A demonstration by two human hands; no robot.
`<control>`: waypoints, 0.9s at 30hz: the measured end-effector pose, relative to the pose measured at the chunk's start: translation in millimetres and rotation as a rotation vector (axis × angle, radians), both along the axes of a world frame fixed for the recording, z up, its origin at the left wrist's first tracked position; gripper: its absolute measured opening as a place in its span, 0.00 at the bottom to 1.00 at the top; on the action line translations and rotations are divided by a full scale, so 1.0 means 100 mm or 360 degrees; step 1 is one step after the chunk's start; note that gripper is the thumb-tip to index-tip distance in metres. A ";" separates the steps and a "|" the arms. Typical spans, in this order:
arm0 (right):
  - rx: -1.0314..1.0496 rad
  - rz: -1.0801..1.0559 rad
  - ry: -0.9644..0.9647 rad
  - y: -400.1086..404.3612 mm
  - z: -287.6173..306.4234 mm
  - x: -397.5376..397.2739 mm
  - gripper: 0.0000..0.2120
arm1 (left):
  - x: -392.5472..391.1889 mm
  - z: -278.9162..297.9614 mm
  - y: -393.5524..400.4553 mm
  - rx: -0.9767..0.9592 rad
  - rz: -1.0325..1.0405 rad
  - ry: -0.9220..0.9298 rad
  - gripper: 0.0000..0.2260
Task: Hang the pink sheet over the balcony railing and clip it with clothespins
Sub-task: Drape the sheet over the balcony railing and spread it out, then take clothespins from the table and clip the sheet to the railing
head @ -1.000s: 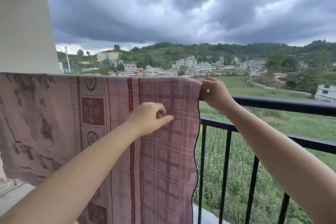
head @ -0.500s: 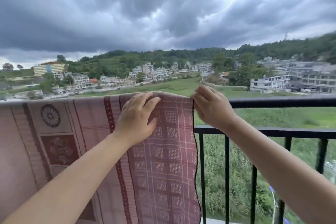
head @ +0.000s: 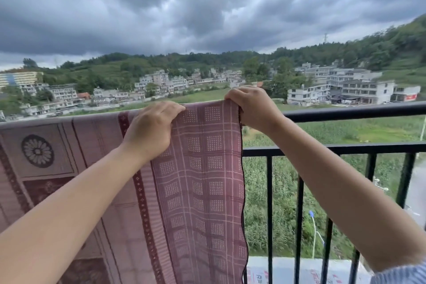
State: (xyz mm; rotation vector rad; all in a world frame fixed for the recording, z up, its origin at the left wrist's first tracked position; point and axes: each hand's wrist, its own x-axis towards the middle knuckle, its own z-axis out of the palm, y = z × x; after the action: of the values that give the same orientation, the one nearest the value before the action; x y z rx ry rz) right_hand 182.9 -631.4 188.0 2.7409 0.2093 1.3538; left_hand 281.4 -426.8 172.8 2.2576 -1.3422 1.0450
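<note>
Currently the pink sheet (head: 202,180) hangs draped over the top bar of the black balcony railing (head: 345,112), covering the span from the frame's 9 o'clock edge to just right of centre; its right edge falls straight down toward 6 o'clock. The left hand (head: 149,131) lies on the sheet's front face at the top bar, fingers curled over the fold and gripping the cloth. At 3 o'clock from it, the right hand (head: 253,108) grips the sheet's upper right corner on the bar, fingers curled tight round the fabric. Bare railing runs on toward 3 o'clock, with vertical bars below. A striped sleeve (head: 401,275) shows at 5 o'clock. Beyond lie green fields (head: 345,129), white buildings (head: 359,90) and dark clouds (head: 161,7) at 12 o'clock.
</note>
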 end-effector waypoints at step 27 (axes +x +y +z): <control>0.1235 -0.2444 0.0769 -0.90 -3.47 -5.14 0.21 | -4.05 -3.20 -3.28 0.1211 -0.1344 0.0238 0.22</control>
State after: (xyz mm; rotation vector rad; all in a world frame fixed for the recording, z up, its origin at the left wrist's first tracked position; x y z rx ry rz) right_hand -331.1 -721.0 -159.5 2.2325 -2.1854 0.2678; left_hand -124.1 -755.3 -146.9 1.7226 -2.5624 0.0601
